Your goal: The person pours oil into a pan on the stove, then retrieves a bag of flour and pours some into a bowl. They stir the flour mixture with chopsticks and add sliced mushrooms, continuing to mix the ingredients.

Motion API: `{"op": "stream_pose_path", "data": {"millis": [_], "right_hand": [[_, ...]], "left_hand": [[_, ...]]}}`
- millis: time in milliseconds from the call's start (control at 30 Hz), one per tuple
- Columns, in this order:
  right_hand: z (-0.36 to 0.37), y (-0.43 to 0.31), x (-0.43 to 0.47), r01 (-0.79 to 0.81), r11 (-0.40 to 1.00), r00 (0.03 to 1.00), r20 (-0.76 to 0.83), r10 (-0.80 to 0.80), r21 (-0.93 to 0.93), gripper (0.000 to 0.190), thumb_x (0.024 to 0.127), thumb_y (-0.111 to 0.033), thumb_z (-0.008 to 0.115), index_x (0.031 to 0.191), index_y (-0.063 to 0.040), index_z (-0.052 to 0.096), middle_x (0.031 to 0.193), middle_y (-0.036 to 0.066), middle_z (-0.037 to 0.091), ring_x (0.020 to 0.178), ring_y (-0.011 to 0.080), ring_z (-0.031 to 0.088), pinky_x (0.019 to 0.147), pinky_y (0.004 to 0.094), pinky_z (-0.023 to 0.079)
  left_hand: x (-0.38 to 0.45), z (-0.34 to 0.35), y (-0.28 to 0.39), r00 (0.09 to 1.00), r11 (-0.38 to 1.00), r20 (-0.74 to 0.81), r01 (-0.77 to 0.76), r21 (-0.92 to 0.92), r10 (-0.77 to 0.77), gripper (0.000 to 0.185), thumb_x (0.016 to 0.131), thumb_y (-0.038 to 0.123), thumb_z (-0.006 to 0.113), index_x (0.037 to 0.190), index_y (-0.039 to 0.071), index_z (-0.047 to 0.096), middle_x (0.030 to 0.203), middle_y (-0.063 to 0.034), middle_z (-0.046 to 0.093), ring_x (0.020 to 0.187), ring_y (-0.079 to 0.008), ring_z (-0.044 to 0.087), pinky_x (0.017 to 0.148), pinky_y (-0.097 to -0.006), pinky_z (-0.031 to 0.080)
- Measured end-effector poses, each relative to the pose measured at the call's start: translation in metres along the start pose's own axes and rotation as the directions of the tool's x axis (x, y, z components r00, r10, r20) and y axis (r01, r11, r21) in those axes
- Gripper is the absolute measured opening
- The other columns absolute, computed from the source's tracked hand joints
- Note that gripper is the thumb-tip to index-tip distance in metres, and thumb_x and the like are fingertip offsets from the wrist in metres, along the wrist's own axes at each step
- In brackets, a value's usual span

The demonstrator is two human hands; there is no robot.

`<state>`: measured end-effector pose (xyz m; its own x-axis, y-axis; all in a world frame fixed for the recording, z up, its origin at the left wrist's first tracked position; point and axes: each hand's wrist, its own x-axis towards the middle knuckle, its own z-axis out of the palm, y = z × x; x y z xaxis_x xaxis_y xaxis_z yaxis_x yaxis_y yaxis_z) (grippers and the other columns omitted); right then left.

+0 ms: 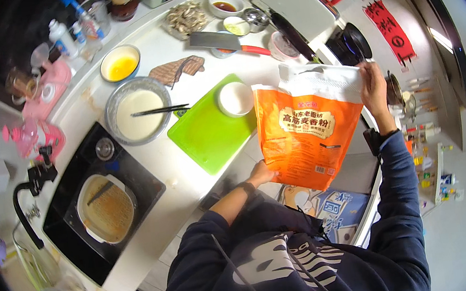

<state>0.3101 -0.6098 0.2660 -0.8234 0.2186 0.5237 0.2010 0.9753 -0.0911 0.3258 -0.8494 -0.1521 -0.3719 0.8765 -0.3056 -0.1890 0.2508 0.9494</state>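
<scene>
A large orange and white flour bag (310, 131) is held up between my hands, beyond the counter's front edge. My right hand (373, 87) grips its white top corner; my left hand (262, 173) holds its lower left edge. Left of the bag lies a green cutting board (210, 135) with a small white bowl (236, 99) on it. A metal bowl of pale batter (139, 109) stands further left, black chopsticks (159, 110) lying across it. Behind it is a bowl of beaten egg (120, 64). A brown cloth (178, 69) lies behind the board.
A black cooktop (72, 226) at the left bears a pan of liquid (107, 209). A cleaver (224, 42) with a red handle rests across small bowls at the back, near mushrooms (187, 18), a sauce bowl (225, 4), an eggplant (291, 35) and a knife block (296, 2).
</scene>
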Motion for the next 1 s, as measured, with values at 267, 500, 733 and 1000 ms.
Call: {"op": "stream_pose_path", "data": {"millis": [267,500,733,1000], "right_hand": [[-0.072,0.008,-0.142,-0.248,0.944,0.864,-0.392,0.317,0.216,0.010,0.107,-0.005,0.049,0.106,0.001,0.058,0.102,0.007,0.056,0.095,0.0144,0.055,0.089,0.0245,0.044],[-0.124,-0.009,-0.218,-0.337,0.923,0.763,-0.520,0.383,0.185,0.009,0.105,-0.003,0.048,0.105,0.001,0.057,0.101,0.007,0.056,0.093,0.0146,0.053,0.088,0.0244,0.041],[-0.141,0.011,-0.273,-0.381,0.900,0.735,-0.520,0.435,0.213,0.007,0.104,-0.002,0.050,0.104,0.001,0.056,0.099,0.008,0.056,0.089,0.0165,0.053,0.084,0.0261,0.043],[-0.165,0.098,-0.347,-0.400,0.889,0.723,-0.519,0.456,0.224,0.007,0.100,0.000,0.053,0.099,0.001,0.060,0.092,0.011,0.059,0.082,0.0199,0.057,0.076,0.0291,0.047]], "left_hand": [[0.003,-0.012,0.031,0.999,0.996,0.009,-0.039,-0.081,0.039,0.050,0.083,0.008,0.080,0.130,0.003,0.063,0.114,-0.0146,0.075,0.101,-0.0253,0.073,0.089,-0.0380,0.056],[-0.008,-0.017,0.120,0.928,0.917,-0.006,-0.369,-0.154,0.372,0.069,0.090,0.010,0.076,0.148,-0.001,0.040,0.145,-0.0191,0.054,0.137,-0.0279,0.051,0.117,-0.0430,0.038],[-0.001,0.018,0.195,0.836,0.838,-0.064,-0.539,0.084,0.544,0.044,0.099,0.012,0.067,0.139,0.000,0.054,0.131,-0.0152,0.066,0.118,-0.0230,0.065,0.105,-0.0368,0.049],[0.106,0.166,0.215,0.881,0.843,0.080,-0.470,0.262,0.466,0.044,0.104,0.018,0.059,0.144,0.002,0.051,0.129,-0.0129,0.067,0.101,-0.0185,0.067,0.088,-0.0318,0.055]]}}
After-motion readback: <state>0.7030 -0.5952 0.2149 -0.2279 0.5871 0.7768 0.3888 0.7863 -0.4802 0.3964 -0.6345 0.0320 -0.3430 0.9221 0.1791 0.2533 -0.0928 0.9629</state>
